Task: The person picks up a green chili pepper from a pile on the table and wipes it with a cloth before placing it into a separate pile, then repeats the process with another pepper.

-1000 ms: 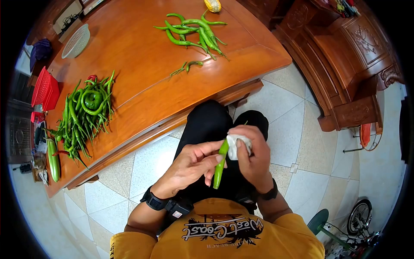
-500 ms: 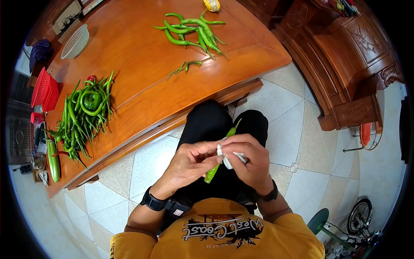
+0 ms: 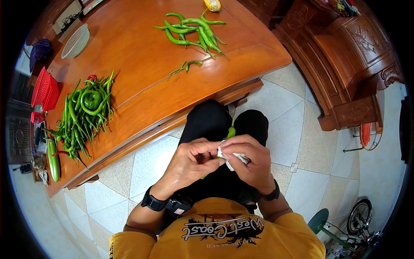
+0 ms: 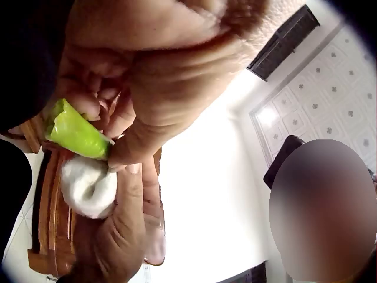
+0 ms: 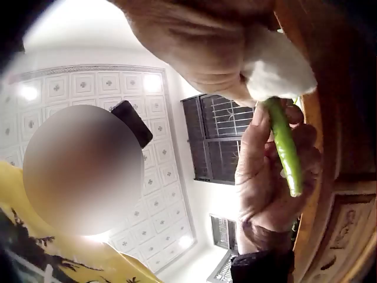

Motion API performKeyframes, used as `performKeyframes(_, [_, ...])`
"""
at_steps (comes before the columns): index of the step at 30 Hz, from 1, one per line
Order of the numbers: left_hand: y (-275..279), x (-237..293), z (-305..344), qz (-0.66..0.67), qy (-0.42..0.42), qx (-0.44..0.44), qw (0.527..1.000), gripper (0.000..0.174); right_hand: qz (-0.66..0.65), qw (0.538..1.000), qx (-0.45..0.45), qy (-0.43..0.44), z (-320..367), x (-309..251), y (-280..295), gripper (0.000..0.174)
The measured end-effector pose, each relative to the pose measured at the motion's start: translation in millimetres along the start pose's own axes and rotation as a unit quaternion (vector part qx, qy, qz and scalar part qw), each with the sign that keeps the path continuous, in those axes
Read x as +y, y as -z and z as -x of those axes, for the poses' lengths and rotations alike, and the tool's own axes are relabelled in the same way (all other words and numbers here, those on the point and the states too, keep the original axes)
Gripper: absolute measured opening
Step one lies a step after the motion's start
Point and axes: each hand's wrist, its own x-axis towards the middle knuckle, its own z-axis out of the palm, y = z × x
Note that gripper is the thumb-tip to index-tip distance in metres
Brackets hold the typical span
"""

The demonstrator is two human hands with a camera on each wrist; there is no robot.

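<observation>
Above the lap, the left hand (image 3: 189, 163) pinches a green chili pepper (image 3: 231, 132) between thumb and fingers. The right hand (image 3: 252, 162) holds a crumpled white cloth or tissue (image 3: 233, 159) against the same pepper, and its fingertips meet those of the left hand. The pepper's stem end points away from the body. In the left wrist view the pepper's lower end (image 4: 79, 134) sticks out beside the white wad (image 4: 89, 187). From the right wrist the pepper (image 5: 285, 145) shows below the white wad (image 5: 277, 68), with the left hand (image 5: 265, 183) behind it.
The wooden table (image 3: 142, 52) bears a big pile of green peppers (image 3: 82, 114), a smaller group (image 3: 200, 32), small bits (image 3: 185, 67), a yellow-green vegetable (image 3: 212, 5), a pale basket (image 3: 76, 41), red baskets (image 3: 45, 90) and a long green vegetable (image 3: 53, 160). A carved wooden chair (image 3: 345, 56) stands right.
The pepper has shifted away from the body between the hands, so more of its stem end shows and less of its lower end. The right hand with the white wad has come closer to the left.
</observation>
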Motion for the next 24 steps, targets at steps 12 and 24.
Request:
performKeyframes(12, [-1.7,1.2,1.0,0.054,0.035,0.001,0.998,0.031,0.068,0.995,0.071,-0.009,-6.5,8.9,10.4,0.014])
performKeyframes(24, [1.0,13.5,-1.4,0.135,0.148,-0.021,0.979,0.037,0.071,0.995,0.072,0.015,-5.1,6.7,4.2,0.015])
